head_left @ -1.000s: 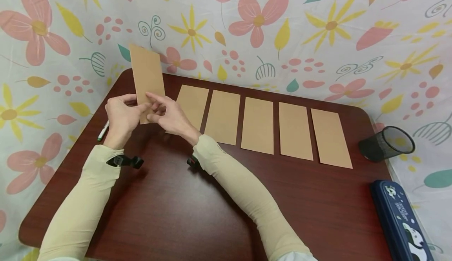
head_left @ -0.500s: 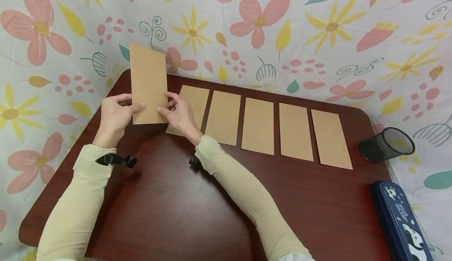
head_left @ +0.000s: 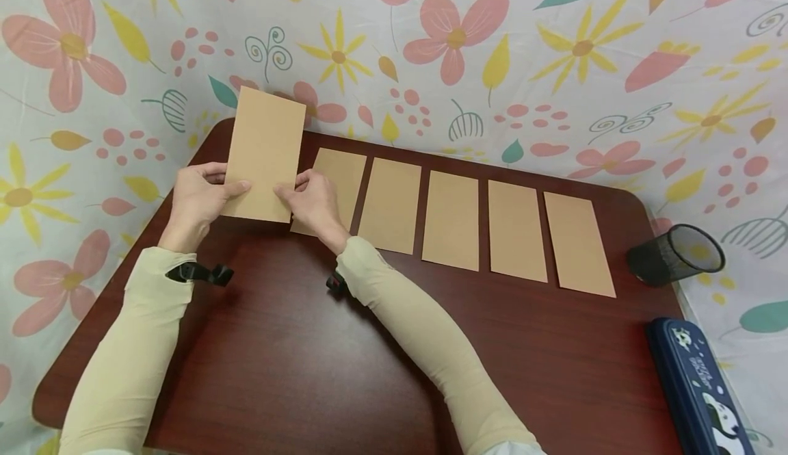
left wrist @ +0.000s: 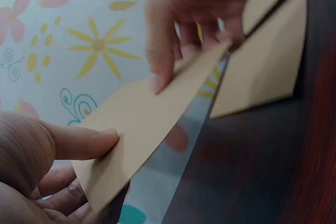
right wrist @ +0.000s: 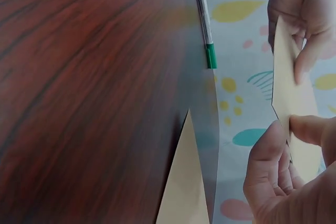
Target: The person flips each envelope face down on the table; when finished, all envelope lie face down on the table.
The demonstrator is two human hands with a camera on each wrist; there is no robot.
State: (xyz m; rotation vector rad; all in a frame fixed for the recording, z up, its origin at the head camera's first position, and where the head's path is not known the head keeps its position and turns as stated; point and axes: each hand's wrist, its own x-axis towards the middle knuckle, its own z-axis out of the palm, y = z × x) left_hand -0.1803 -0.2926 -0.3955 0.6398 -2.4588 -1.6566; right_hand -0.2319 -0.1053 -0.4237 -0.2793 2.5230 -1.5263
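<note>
Both hands hold a plain brown paper card (head_left: pixel 265 157) tilted up above the table's far left part. My left hand (head_left: pixel 200 198) pinches its left edge, thumb on the near face and fingers behind. On the opposite edge, my right hand (head_left: pixel 312 200) pinches it between thumb and fingers. Just behind the right hand lies a similar brown card (head_left: pixel 340 174), partly covered by that hand. In the left wrist view the held card (left wrist: pixel 142 114) slants between both hands. The right wrist view shows the held card (right wrist: pixel 286 77) nearly edge-on.
Several more brown cards (head_left: pixel 451 221) lie in a row along the far side of the dark wooden table (head_left: pixel 345 366). A black mesh cup (head_left: pixel 674 255) and a navy pencil case (head_left: pixel 698 380) stand at the right. A green-capped marker (right wrist: pixel 206 22) lies near the left edge.
The right hand has moved from the card's front to its right edge. The card has turned to face the head camera more fully and shifted slightly right; the left hand moved slightly left.
</note>
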